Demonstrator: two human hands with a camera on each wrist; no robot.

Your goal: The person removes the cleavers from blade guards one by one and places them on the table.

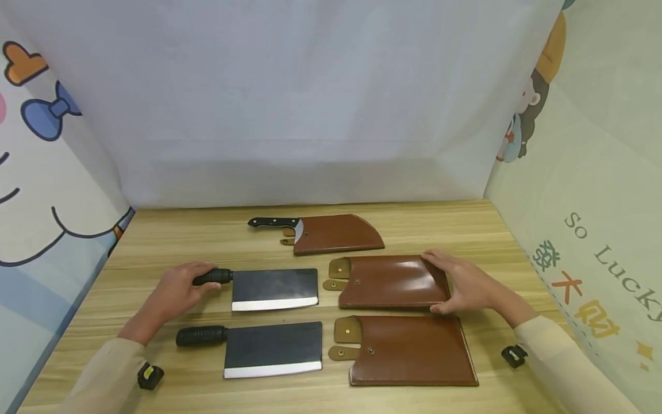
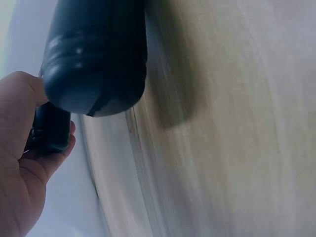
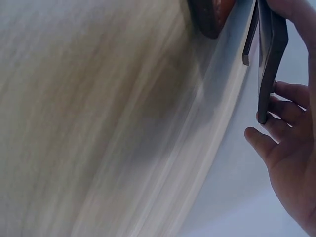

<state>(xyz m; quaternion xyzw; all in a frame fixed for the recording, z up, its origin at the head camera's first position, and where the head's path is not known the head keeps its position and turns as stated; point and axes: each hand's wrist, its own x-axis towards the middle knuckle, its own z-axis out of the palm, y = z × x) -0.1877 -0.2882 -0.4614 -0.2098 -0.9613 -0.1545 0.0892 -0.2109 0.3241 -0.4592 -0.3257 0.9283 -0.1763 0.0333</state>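
My left hand (image 1: 178, 287) grips the black ridged handle (image 1: 213, 276) of a cleaver (image 1: 275, 287), whose dark blade points right and has a bright cutting edge. In the left wrist view the fingers and thumb close around that handle (image 2: 52, 129). My right hand (image 1: 468, 282) spans the right end of a glossy brown leather sheath (image 1: 395, 280), fingers at its far corner and thumb at its near corner. The right wrist view shows this sheath (image 3: 272, 54) edge-on between thumb and fingers. Its strap end faces the blade, with a small gap between them.
Nearer lie a second cleaver (image 1: 274, 349) and a second brown sheath (image 1: 414, 352). Farther back, a cleaver with a riveted black handle (image 1: 271, 222) sits inside a brown sheath (image 1: 338, 233). Cloth walls border the wooden tabletop (image 1: 170, 236).
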